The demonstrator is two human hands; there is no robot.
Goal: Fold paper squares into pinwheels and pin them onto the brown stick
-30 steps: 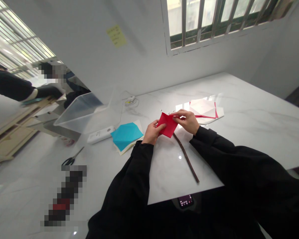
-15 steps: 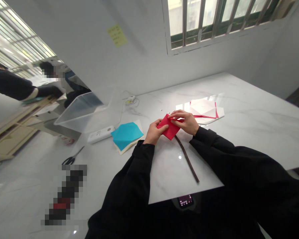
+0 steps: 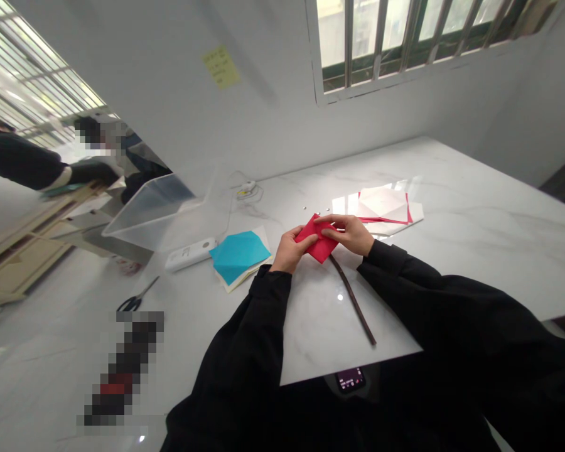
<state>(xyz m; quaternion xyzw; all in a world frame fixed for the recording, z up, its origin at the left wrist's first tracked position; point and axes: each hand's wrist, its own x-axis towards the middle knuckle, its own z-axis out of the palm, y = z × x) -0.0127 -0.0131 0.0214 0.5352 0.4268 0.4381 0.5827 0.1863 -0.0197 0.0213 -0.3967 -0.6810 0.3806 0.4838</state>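
A folded red paper (image 3: 322,248) is held just over the table between both hands. My left hand (image 3: 289,248) grips its left corner, with the thumb lying across the front. At the paper's upper right, my right hand (image 3: 353,233) pinches the edge between thumb and fingers. Below the paper a thin dark brown stick (image 3: 354,301) lies on the table, its upper end hidden by the paper. To the left rests a stack of blue and pale paper sheets (image 3: 240,254). Beyond my right hand lie white and red sheets (image 3: 385,204).
A clear plastic bin (image 3: 155,213) and a white power strip (image 3: 191,253) stand at the left. Dark-handled scissors (image 3: 136,298) lie nearer. Small shiny bits (image 3: 304,208) dot the table behind my hands. Two people (image 3: 23,154) are at the far left.
My right fingers have shifted slightly left and down, pressing flatter on the red paper's upper right part. The left hand stays in nearly the same place.
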